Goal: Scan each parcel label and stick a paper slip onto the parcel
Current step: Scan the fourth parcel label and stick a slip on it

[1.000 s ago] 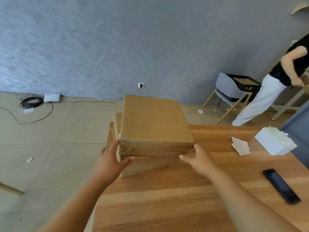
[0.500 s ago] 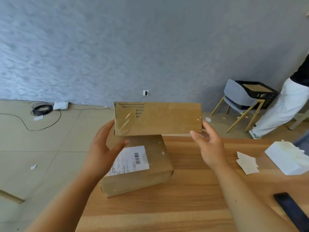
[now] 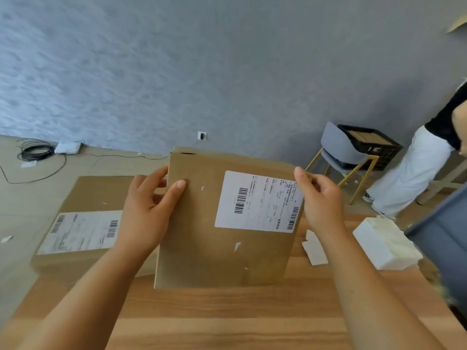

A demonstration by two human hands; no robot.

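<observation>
1. Has flipped the held parcel (image 3: pixel 222 256) since half a second ago: a taped edge faced the camera then, the broad face with the shipping label (image 3: pixel 257 200) now. Stands tilted at centre, lower edge on or just above the wooden table (image 3: pixel 227 319); cannot tell which.
2. Gripped at 9 o'clock by the left hand (image 3: pixel 146 210), thumb on the face, fingers curled behind the edge. Pinched at 3 o'clock by the right hand (image 3: pixel 321 200), fingertips at the label's corner.
3. Judged early in the task: label exposed for scanning, no scanner in view, no slip visibly stuck on either carton.
4. Lying flat at 9 o'clock, label up, at the table's left corner: second parcel (image 3: pixel 83 198).
5. At 3 o'clock, loose paper slips (image 3: pixel 314 248) on the table; just beyond them, a white stack of slips (image 3: pixel 384 243).
6. Far off at 2 o'clock, a grey chair (image 3: pixel 341 152), and behind it a black crate (image 3: pixel 371 145) holding something tan, too unclear to name. Beside these, another person (image 3: pixel 417 173).
</observation>
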